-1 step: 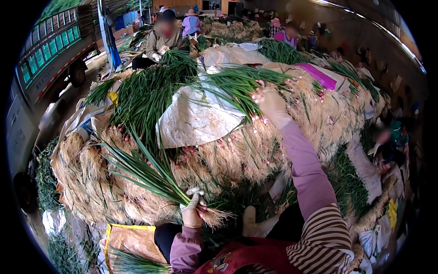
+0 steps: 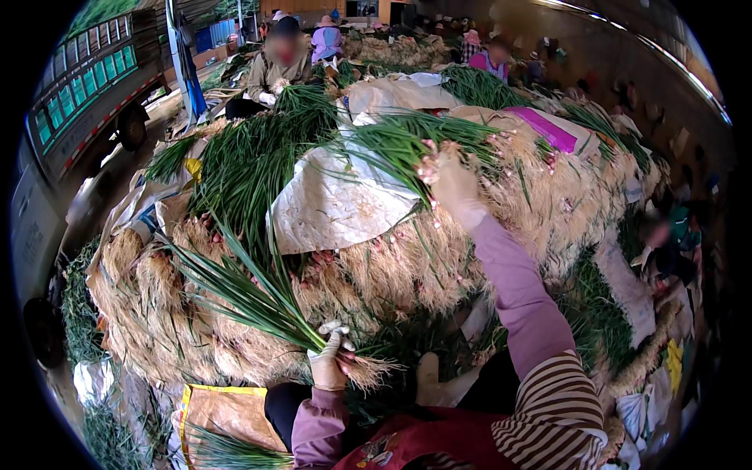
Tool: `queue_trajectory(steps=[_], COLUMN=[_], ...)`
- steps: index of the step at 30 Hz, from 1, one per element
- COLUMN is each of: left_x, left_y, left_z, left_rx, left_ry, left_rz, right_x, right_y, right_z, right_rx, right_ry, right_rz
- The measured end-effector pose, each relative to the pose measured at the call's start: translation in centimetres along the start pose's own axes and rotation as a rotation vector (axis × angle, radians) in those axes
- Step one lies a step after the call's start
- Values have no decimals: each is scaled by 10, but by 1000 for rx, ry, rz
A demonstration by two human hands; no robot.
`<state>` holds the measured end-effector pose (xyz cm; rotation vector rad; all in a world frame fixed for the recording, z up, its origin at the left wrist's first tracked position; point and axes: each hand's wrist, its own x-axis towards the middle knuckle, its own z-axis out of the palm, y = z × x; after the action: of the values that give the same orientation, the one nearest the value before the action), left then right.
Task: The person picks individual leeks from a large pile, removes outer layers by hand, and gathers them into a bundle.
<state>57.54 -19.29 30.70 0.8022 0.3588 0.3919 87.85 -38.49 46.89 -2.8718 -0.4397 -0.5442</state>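
Observation:
My left hand (image 2: 329,362), in a pale glove, is closed around a bunch of green onions (image 2: 251,294) near their bulbs; the leaves fan up to the left and the straw-coloured roots stick out to the right. My right hand (image 2: 453,184), also gloved, reaches up onto a big heap of green onions (image 2: 407,266) and grips another bunch (image 2: 399,141) whose leaves point left. The heap's roots face me and its green tops face away.
A whitish sack sheet (image 2: 337,200) lies on the heap, with a pink sheet (image 2: 548,129) further back. Other people (image 2: 278,66) sit working behind the heap. A truck (image 2: 86,102) stands at left. A yellow-edged bag (image 2: 223,411) lies below.

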Motion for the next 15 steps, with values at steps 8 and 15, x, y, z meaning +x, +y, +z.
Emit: queue_trajectory(steps=[8, 15], left_x=[-1, -4], left_y=[-3, 6], left_z=[-1, -12], left_rx=[-75, -96], left_ry=[-10, -1], left_rz=[4, -14], right_x=[-98, -59], right_y=[-55, 25], right_z=[57, 8], right_rx=[-296, 651], right_ry=[-224, 82], right_rz=[-458, 90])
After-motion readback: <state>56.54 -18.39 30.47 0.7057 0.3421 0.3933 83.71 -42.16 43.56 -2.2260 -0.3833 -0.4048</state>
